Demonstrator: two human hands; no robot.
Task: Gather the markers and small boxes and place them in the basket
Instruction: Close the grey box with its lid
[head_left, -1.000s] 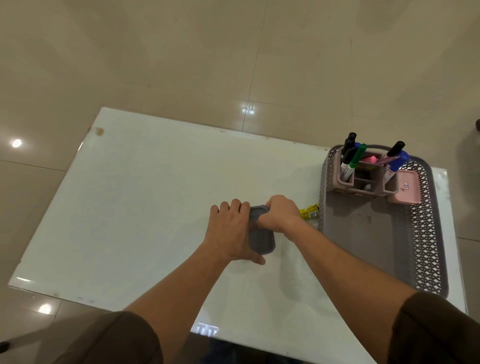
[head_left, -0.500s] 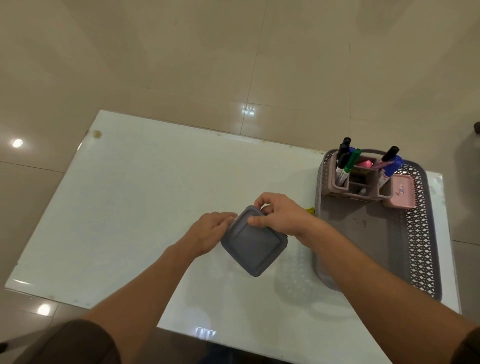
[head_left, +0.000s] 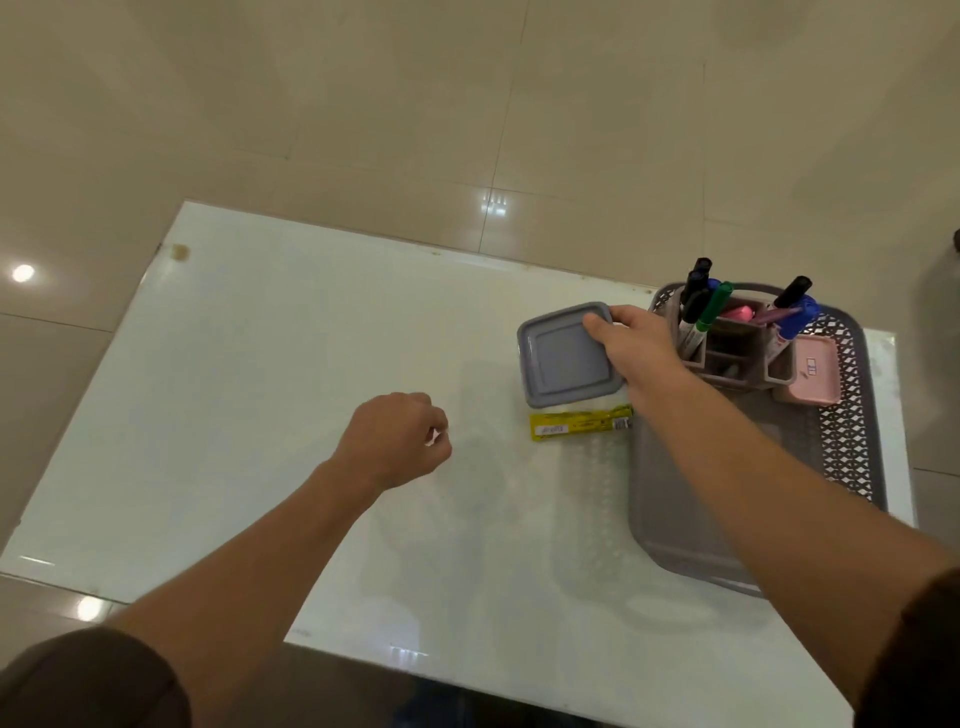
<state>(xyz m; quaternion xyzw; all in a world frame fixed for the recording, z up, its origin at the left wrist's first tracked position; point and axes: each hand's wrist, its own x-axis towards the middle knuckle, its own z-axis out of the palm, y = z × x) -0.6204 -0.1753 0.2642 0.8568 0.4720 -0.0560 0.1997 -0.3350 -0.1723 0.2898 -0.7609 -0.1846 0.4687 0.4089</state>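
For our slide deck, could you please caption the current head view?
Right hand carries a grey box toward the basket; left hand is empty; a yellow pack lies on the table.

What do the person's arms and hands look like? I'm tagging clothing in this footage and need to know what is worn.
Both hands, the left hand and the right hand, are bare: no gloves, rings or watch show. The forearms are bare too. A dark brown sleeve covers the left upper arm, and a matching dark brown sleeve edge shows on the right arm at the frame's corner. No markings are visible on the fabric.
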